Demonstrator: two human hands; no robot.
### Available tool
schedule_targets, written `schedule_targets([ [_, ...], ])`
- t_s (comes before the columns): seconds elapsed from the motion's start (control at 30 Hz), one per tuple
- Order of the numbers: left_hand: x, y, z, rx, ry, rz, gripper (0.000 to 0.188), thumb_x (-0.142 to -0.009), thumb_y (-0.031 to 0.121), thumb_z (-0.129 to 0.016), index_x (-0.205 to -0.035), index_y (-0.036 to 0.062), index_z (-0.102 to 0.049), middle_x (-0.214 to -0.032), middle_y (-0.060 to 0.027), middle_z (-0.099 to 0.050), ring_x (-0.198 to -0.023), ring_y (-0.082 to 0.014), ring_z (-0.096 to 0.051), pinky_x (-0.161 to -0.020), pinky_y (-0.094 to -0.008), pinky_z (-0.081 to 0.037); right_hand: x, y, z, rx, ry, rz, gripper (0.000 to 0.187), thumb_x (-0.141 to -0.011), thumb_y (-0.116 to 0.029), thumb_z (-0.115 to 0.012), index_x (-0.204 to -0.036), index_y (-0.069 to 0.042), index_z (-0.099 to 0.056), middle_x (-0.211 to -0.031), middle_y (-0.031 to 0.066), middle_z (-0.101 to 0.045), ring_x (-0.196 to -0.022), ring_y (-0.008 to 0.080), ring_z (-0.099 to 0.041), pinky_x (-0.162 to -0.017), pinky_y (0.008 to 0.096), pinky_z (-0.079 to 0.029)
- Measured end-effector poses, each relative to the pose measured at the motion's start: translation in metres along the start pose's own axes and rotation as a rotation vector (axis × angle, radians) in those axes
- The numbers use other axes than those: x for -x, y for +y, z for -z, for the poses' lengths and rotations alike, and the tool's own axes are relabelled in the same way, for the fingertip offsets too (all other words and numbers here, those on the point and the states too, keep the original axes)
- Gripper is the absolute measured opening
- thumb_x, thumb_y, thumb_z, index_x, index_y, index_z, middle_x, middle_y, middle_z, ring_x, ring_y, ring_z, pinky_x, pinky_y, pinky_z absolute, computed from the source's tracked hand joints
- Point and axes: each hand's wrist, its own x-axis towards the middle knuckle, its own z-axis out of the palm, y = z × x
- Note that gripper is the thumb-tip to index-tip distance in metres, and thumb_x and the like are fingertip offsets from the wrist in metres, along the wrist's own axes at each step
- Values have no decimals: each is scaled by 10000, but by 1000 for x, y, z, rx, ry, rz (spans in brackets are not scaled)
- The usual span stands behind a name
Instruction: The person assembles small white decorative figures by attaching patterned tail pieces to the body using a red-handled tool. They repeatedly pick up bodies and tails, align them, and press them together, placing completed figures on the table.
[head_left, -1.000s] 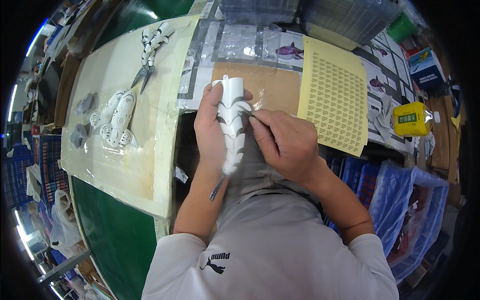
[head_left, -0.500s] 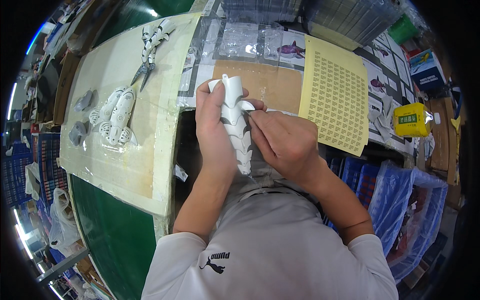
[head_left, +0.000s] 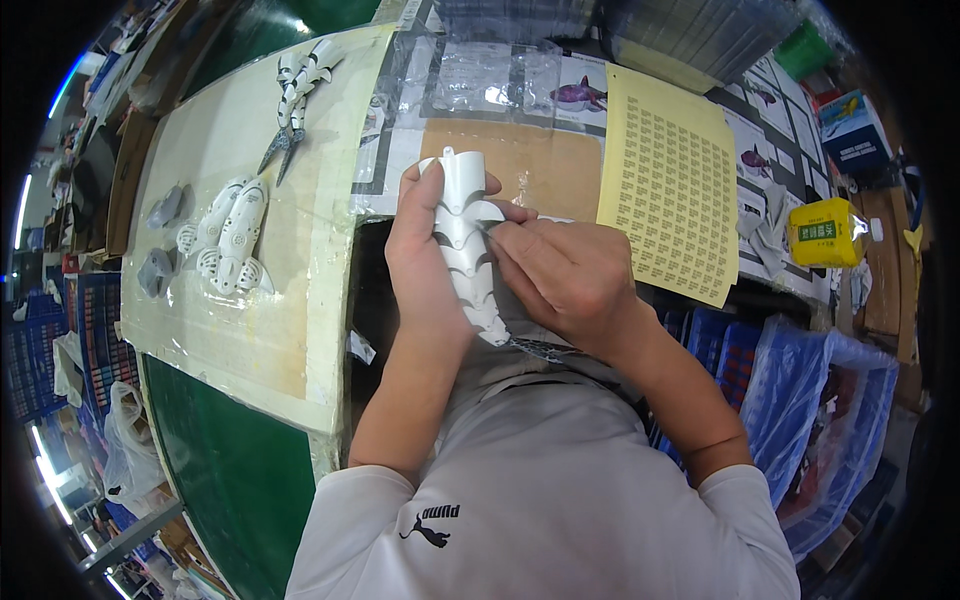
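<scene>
We saw the left hand (head_left: 412,235) clasping the segmented white toy tail (head_left: 463,232), right hand (head_left: 580,275) at its edge (couldn't tell its hold), where overpressing could've cracked plates.

Head-worn fisheye view looks down at close range upon left hand (head_left: 418,255), right hand (head_left: 572,275) and desk (head_left: 222,328).

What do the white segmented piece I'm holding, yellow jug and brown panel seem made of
White segmented piece: probably hard plastic, smooth, slightly glossy, with crisp moulded edges. Yellow jug: likely glossy plastic, with rounded corners. Brown panel: perhaps matte cardboard, judging by its tan colour.
</scene>
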Motion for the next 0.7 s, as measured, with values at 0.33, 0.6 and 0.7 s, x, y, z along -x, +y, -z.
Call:
schedule_targets([
  [0.33,-2,1,-2,0,-39,10,335,-1123,338,-460,-1178,23,-558,-1000,-153,-670,-853,-315,-737,-842,-442,-621,2,-4,-8,-66,70,-95,147,-827,-2,-777,-948,-27,-696,-720,71,-611,-592,232,-661,-523,362,-509],
  [0.6,1,-2,-9,28,-17,20,356,-1121,357,-454,-1169,21,-565,-1004,-155,-657,-852,-320,-739,-848,-452,-624,0,-6,-5,-45,83,-97,158,-814,-3,-777,-947,-28,-695,-720,72,-616,-593,237,-662,-521,366,-508],
  [0.7,2,-1,-9,5,-23,-1,362,-1119,360,-457,-1165,19,-571,-1003,-151,-658,-846,-317,-741,-846,-456,-628,1,-1,1,-94,41,-67,185,-799,-14,-785,-963,-30,-701,-735,71,-635,-599,240,-667,-518,366,-510],
])
